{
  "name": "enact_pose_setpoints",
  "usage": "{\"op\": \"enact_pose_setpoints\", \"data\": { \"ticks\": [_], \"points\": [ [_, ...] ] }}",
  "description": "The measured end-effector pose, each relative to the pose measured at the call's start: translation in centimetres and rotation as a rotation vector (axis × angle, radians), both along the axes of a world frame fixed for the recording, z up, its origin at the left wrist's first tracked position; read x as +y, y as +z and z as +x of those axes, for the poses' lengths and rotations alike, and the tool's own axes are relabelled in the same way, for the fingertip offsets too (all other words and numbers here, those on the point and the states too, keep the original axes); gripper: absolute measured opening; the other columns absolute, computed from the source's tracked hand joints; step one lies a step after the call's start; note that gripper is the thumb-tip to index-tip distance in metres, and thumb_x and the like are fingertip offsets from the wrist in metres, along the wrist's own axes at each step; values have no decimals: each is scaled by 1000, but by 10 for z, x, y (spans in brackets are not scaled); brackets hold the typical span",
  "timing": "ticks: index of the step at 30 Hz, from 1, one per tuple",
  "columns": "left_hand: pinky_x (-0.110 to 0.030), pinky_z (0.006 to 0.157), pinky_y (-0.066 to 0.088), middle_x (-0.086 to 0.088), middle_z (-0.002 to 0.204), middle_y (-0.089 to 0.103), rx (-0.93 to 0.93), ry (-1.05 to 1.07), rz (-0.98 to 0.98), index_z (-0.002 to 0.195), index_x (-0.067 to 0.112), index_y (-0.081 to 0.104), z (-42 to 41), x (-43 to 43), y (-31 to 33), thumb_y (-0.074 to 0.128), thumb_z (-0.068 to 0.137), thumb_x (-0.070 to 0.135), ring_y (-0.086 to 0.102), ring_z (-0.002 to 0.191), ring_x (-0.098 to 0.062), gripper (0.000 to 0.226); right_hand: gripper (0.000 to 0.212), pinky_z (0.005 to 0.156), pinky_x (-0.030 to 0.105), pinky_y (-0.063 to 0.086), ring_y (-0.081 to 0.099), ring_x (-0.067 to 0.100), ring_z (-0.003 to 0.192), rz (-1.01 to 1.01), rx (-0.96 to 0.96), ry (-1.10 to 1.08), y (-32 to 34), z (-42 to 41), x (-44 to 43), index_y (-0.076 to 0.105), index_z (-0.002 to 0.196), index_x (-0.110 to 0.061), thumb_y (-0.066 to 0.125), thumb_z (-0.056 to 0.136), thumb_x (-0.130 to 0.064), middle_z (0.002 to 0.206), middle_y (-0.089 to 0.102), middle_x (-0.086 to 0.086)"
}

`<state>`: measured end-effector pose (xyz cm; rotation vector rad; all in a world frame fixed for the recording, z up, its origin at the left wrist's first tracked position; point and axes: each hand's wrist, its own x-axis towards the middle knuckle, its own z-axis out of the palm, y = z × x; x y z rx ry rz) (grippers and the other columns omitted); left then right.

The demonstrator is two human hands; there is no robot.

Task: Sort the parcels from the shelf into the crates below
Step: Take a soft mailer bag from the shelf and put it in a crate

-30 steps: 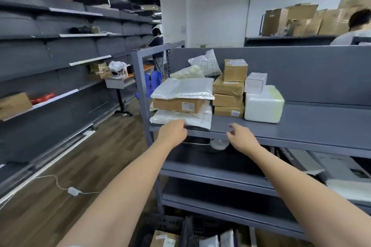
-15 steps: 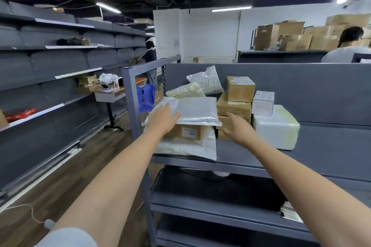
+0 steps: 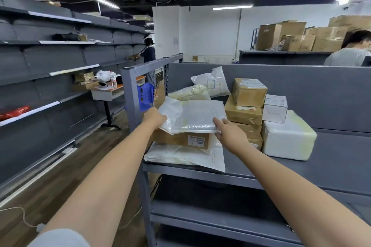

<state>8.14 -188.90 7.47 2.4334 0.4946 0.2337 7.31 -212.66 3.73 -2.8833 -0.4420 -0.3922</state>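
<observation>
Both bare forearms reach forward and slightly inward from the lower corners of the view. The left grip (image 3: 153,117) is curled round the left edge of the top mailer (image 3: 197,118), with the plastic draped over its fingers. The right grip (image 3: 230,134) lays its fingers over the mailer's near right corner, index finger stretched out along the top; whether the thumb closes underneath cannot be told. The mailer, a flat translucent white bag, spans the gap between the two grips, its left side raised a little.

Directly under the grips lies a flat cardboard box (image 3: 180,139) with a white label on its near face. It rests on a bottom mailer (image 3: 186,157) that overhangs the front lip of the grey shelf (image 3: 313,172).

Just right of the right grip, a stack of brown boxes (image 3: 244,113) stands close against the mailer's right edge. Further right sit a small white box (image 3: 275,107) and a large white wrapped block (image 3: 287,140). Beyond the grips, a yellowish bag (image 3: 190,93) and a white bag (image 3: 212,82) lean near the shelf's back panel. Left of the left grip rises the shelf's upright post (image 3: 129,94), with something made of blue plastic (image 3: 145,94) behind it. Far off, two people stand among shelving and cartons
</observation>
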Motion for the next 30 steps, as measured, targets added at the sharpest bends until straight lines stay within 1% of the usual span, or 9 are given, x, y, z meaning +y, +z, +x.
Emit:
{"op": "enact_pose_setpoints", "data": {
  "ticks": [5, 10, 13, 17, 20, 22, 24, 26, 30],
  "points": [
    [-30, 67, 40, -21, 122, 56, -157, -68, -211, 115, -1, 53, 0, -8, 10, 49, 88, 4, 47, 89, -25, 28, 43, 96, 41, 47, 48, 33, 127, -36, -3, -8, 9, 1, -1, 37, 143, -30, 32, 101, -21, 145, 41, 14],
    [-24, 53, 31, -11, 105, 50, -345, -95, -298, 96, 15, 45, -18, -22, 20, 37, 86, -5, 44, 88, -22, 24, 45, 79, 35, 47, 57, 32, 111, 49, -88, -19, 14, -11, -8, 51, 133, -26, 36, 95, -8, 125, 60, 12],
    [-24, 58, 36, -5, 101, 49, -446, -122, -355, 96, 18, 46, -30, -29, 40, 38, 87, -4, 46, 88, -23, 25, 41, 79, 34, 45, 58, 32, 109, 203, -131, 0, 25, -24, -19, 54, 131, -21, 39, 95, -10, 122, 62, 13],
    [-45, 82, 56, -2, 102, 50, -518, -185, -533, 97, 18, 50, -57, -47, 64, 41, 87, -1, 56, 104, -33, 24, 30, 72, 34, 39, 57, 37, 103, 291, -152, 15, 39, -51, -41, 55, 119, -9, 39, 94, -9, 113, 62, 20],
    [-39, 66, 58, 1, 107, 45, -534, -222, -589, 114, 11, 51, -82, -70, 81, 43, 91, -1, 53, 102, -27, 28, 43, 93, 36, 41, 50, 32, 119, 355, -114, 21, 50, -80, -58, 45, 134, -10, 51, 92, -15, 132, 52, 15],
    [-46, 80, 57, -2, 111, 46, -530, -267, -631, 117, 9, 51, -97, -85, 88, 47, 89, 2, 55, 107, -29, 29, 53, 94, 34, 40, 48, 29, 122, 358, -107, 33, 57, -100, -70, 45, 135, -13, 62, 86, -22, 135, 51, 12],
    [-46, 84, 57, -5, 111, 48, -509, -295, -679, 116, 8, 51, -115, -102, 90, 50, 88, 3, 57, 106, -29, 28, 39, 81, 34, 43, 54, 30, 112, 363, -101, 24, 60, -121, -82, 56, 123, -15, 63, 85, -22, 122, 60, 10],
    [-37, 69, 62, -10, 115, 48, -485, -312, -796, 123, 2, 47, -138, -122, 90, 47, 92, -2, 59, 94, -25, 31, 17, 68, 32, 39, 59, 32, 97, 341, -80, 28, 60, -144, -95, 63, 102, -12, 57, 89, -20, 99, 66, 12],
    [-34, 59, 61, -7, 118, 43, -463, -389, -797, 130, 13, 42, -178, -148, 82, 43, 92, -2, 64, 85, -30, 40, 6, 67, 26, 31, 50, 23, 83, 396, -29, 84, 51, -188, -122, 56, 93, -16, 53, 92, -11, 86, 56, 4]
  ]
}}
